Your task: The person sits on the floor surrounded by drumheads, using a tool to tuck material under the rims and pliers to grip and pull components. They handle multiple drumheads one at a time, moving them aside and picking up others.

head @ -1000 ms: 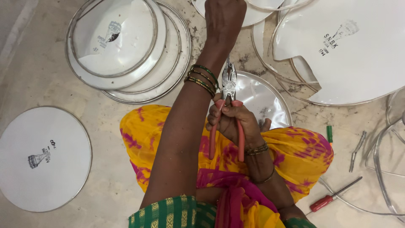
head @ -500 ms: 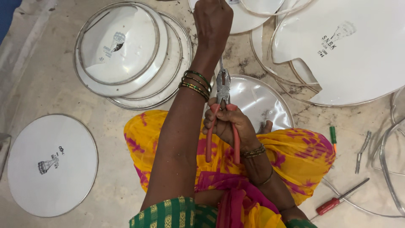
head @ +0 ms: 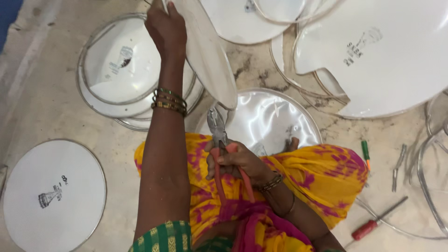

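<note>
My left hand [head: 165, 28] reaches forward and grips the upper edge of a round white disc [head: 210, 60], which stands tilted on its edge above the floor. Green and gold bangles sit on that wrist. My right hand [head: 242, 161] rests over my yellow and pink lap, shut on red-handled pliers [head: 217, 128]. Their metal jaws point up at the lower rim of the held disc. A shiny clear-skinned disc [head: 270, 116] with a metal rim lies on the floor just beyond my knees, under the pliers.
A stack of rimmed white discs [head: 112, 74] lies at the left and a single white disc [head: 51, 196] at the lower left. A large cut white sheet [head: 387, 51] fills the upper right. A red-handled screwdriver [head: 373, 224], a green tool [head: 366, 154] and metal hoops [head: 434, 186] lie at the right.
My left hand has pulled a white disc up on its edge toward me. My right hand still holds the pliers in about the same place.
</note>
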